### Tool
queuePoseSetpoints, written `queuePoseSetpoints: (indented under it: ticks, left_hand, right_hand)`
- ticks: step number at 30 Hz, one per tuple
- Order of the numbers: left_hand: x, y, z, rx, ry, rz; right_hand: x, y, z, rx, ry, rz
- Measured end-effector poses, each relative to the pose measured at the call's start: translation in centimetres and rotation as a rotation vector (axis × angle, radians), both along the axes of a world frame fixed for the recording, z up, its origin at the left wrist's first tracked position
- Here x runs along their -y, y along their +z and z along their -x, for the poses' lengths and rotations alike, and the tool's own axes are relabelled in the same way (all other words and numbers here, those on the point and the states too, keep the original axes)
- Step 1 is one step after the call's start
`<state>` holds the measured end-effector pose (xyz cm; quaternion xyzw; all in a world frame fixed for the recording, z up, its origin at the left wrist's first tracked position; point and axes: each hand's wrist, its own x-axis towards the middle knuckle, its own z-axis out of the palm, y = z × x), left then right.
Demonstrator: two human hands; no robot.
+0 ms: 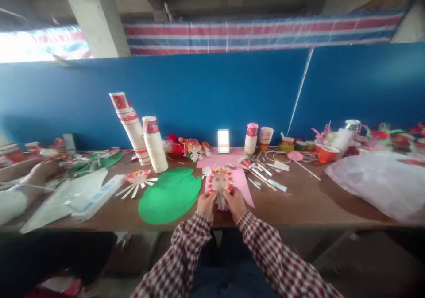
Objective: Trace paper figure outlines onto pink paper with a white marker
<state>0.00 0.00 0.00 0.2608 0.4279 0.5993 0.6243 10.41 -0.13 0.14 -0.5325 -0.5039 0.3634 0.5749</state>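
Blue wall (206, 98) spans the back, a red, white and blue striped sheet (259, 34) above it. Brown bench (299, 200) runs the full width below, crowded. At its right side, a crumpled white bag (381, 183) lies near an orange cup (328, 154). Left of centre, a green cutout (170, 196) lies flat, rounded, notched at its upper right edge. Two tall stacks of paper cups stand behind it: one leaning stack (132, 127), one shorter stack (155, 145), close together. Two smaller stacks (251, 138) stand right of centre, near the wall. Another person's hand (43, 172), blurred, at far left, beyond a pale sheet (71, 191) and a long white box (99, 196). Pink paper (244, 185) at centre, partly under the work. Pens (265, 176) scattered just right of it. A cut cup (137, 177) with splayed white strips lies left of the green cutout.

Figure, small, red-and-yellow fringed round head (220, 182), pale body below: held over the pink paper, near the bench's front edge. Left hand (206, 204) grips its left side, right hand (235, 204) its right; each grip pinches the figure, thumbs close together at the lower head
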Motion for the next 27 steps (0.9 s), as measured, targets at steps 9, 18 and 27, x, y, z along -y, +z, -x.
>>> queuePoseSetpoints:
  ticks: [9, 18, 27]
  left_hand:
    - [-0.14, -0.64, -0.1, -0.016, 0.01, -0.023]
    - [-0.12, -0.22, -0.33, -0.059, 0.076, -0.121]
    - [-0.95, -0.27, -0.11, -0.099, 0.101, -0.133]
  right_hand:
    - [-0.18, -0.74, 0.42, -0.087, 0.037, 0.021]
    - [0.3, -0.07, 0.64, -0.177, 0.069, 0.033]
    - [0.2, -0.35, 0.74, -0.217, 0.088, 0.017]
